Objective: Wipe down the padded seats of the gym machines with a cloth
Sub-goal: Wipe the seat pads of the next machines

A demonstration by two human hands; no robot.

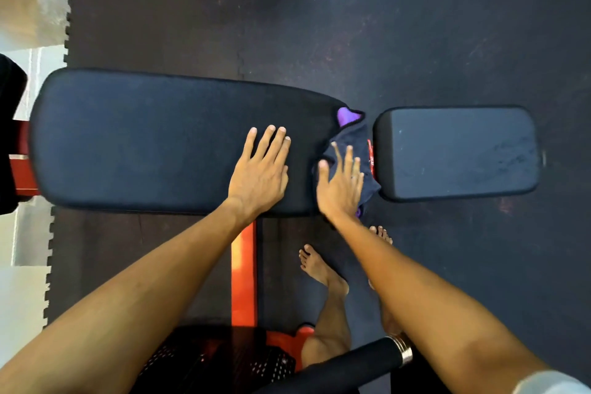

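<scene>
Black padding across a long bench pad (144,141), seen from above, with a shorter seat pad (457,153) just off its right end across a narrow gap. Left hand (260,173) laid flat on the long pad, fingers straight and close together, holding nothing. Right hand (340,185) just beside it, palm down and fingers spread, pressing a dark cloth (359,137) against the long pad's right end, no finger curled around the fabric. Cloth bunched over that end and sagging into the gap beside the seat pad, a purple fold showing at its far edge. Orange frame (244,272) below the long pad, bare feet (319,265) on dark rubber floor matting (415,25).
</scene>
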